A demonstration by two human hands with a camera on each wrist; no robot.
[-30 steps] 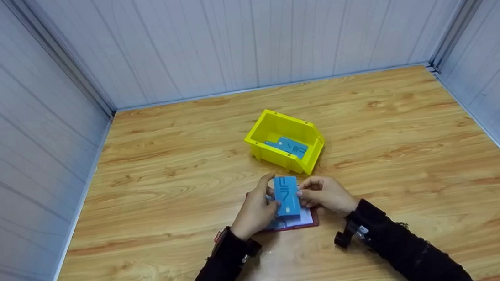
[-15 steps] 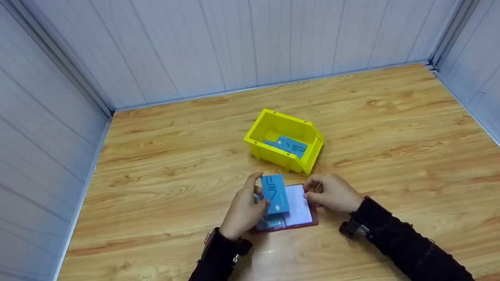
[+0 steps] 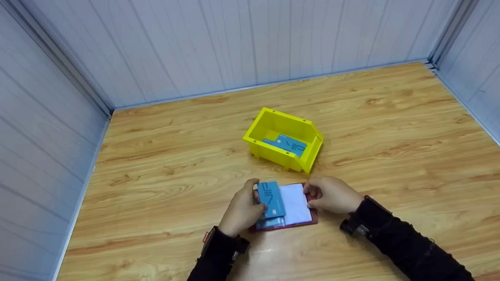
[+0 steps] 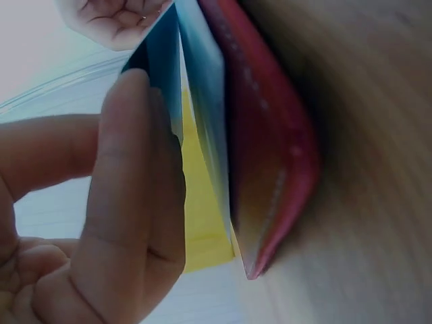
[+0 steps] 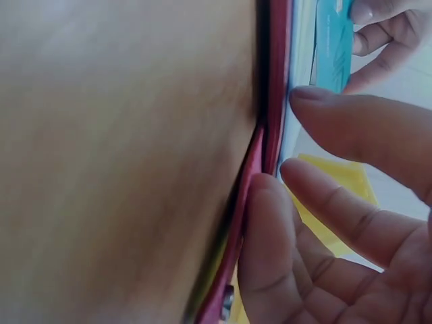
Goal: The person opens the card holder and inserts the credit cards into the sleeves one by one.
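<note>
A blue VIP card [image 3: 270, 198] is pinched between the thumb and fingers of my left hand [image 3: 240, 210], overlapping the left half of an open red card holder [image 3: 301, 224]. In the left wrist view, the card [image 4: 165, 67] stands at an angle to the holder's clear sleeve, with a gap between them. My right hand [image 3: 335, 194] grips the holder's right edge, thumb at the border of the white page [image 3: 295, 202]. Beside those fingers, the right wrist view shows a red strap [image 5: 233, 263] with a metal snap [image 5: 227, 302].
Just beyond the hands stands a yellow bin [image 3: 272, 152], tilted in its heading, with several blue cards [image 3: 292, 145] on its floor. White panel walls [image 3: 239, 31] enclose the wooden table [image 3: 165, 167] at the back and both sides.
My left hand has carried the card left and then lowered it closer to the holder. My right hand has left the card's edge and now grips the holder's right side.
</note>
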